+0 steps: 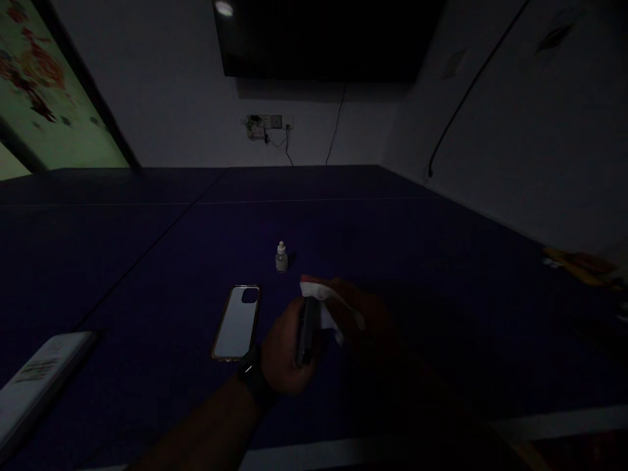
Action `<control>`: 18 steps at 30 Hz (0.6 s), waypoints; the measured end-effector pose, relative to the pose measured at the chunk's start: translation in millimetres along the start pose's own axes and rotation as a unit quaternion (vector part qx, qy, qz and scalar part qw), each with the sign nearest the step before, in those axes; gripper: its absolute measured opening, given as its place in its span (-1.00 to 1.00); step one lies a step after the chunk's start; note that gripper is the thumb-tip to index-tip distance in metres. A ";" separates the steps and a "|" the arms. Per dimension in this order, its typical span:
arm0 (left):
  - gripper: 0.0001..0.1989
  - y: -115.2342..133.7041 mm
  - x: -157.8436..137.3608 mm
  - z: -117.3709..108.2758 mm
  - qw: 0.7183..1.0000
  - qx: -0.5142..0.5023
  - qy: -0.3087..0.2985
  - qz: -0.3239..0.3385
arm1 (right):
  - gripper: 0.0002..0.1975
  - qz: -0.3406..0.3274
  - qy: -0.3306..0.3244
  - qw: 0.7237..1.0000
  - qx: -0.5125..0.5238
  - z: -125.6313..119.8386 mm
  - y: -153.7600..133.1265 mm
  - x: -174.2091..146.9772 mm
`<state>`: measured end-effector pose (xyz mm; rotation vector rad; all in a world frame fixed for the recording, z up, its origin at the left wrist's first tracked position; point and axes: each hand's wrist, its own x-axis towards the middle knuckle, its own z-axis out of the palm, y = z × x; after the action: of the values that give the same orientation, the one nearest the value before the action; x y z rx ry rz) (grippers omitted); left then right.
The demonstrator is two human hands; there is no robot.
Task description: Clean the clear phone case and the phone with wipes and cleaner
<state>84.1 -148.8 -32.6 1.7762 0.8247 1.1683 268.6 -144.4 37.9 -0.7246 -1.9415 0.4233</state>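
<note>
My left hand (286, 353), with a dark watch (254, 371) on its wrist, is closed around a phone (306, 333) held on edge above the table. In my right hand (363, 307) is a white cloth or tissue (321, 291), pressed at the phone's upper right side. Dim light hides most of the right fingers. Left of my hands lies a clear phone case (237, 324) with a camera cutout at its top right. Beyond them a small dropper bottle (281, 257) with a white cap stands upright.
A white box or packet (42, 373) lies at the left on the dark blue table (161, 275). Something yellow (579, 265) sits at the far right. On the back wall are a television (324, 39) and sockets with cables (269, 124).
</note>
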 end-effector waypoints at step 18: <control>-0.18 -18.0 5.9 -4.0 0.989 0.049 -0.073 0.115 | -0.66 -0.008 0.003 1.000 0.010 -4.8 -12.3 -2.6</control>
<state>81.1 -134.8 -45.6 2.0555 0.6116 1.1426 270.0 -155.5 45.3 -0.6962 -1.9333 0.4279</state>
